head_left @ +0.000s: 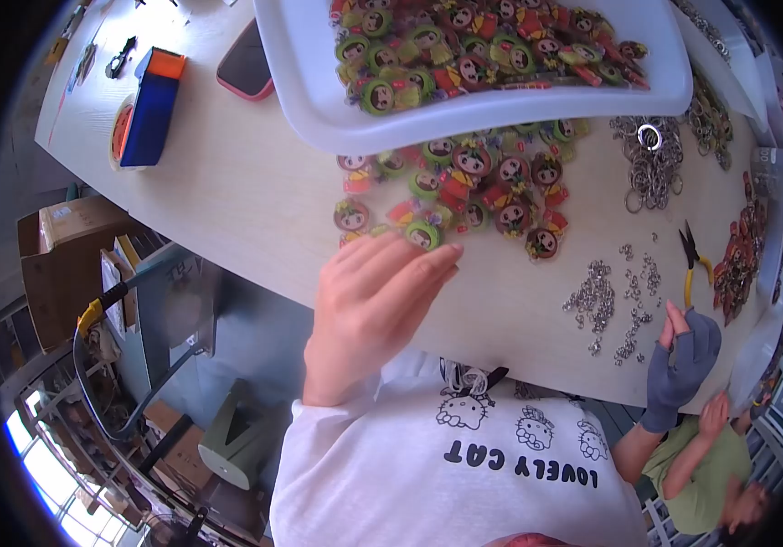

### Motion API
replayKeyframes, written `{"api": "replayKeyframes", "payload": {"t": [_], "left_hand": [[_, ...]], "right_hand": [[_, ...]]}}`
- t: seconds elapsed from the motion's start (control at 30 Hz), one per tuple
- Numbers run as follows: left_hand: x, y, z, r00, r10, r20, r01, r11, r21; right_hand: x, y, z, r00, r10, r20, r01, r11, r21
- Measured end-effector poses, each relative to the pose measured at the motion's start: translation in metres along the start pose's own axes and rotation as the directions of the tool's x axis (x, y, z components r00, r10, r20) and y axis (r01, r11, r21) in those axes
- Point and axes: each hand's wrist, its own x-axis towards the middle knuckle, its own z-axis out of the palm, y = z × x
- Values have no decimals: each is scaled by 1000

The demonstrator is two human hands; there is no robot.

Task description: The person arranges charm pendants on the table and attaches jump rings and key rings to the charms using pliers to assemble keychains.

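My bare left hand (pixel 369 305) reaches over the near edge of a loose pile of doll-shaped plastic charms (pixel 472 166), red and green. Its fingers are stretched out close together, the tips beside a green charm (pixel 424 233); the thumb is hidden. My right hand (pixel 686 360), in a grey fingerless glove, is at the table's right front. Its bare thumb and fingertip are pinched together, and anything between them is too small to make out. Just beyond it lie pliers (pixel 704 269) with yellow handles. Small metal clasps (pixel 597 296) are scattered left of that hand.
A white plastic tub (pixel 305 114) full of charms stands at the back. Metal key rings (pixel 651 169) are heaped right of it, with more charms (pixel 740 251) at the right edge. A phone (pixel 247 62) and a tape dispenser (pixel 150 114) lie left. Another person (pixel 706 469) sits at lower right.
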Motion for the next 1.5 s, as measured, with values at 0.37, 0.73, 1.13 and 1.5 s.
{"api": "replayKeyframes", "payload": {"t": [0.37, 0.73, 1.13, 1.5], "left_hand": [[52, -44, -25, 670, -308, -676, -25, 900, -436], [97, -84, -23, 821, -544, -172, 13, 319, -948], [125, -124, -8, 668, -219, -711, -211, 861, -463], [122, -117, -10, 718, -160, -677, 20, 977, -210]], "right_hand": [[40, 49, -32, 996, 47, -82, -38, 994, 101], [278, 47, 118, 987, 155, -28, -118, 843, 524], [306, 13, 146, 872, 354, -337, 60, 607, 792], [288, 26, 133, 953, 234, -193, 13, 604, 797]]}}
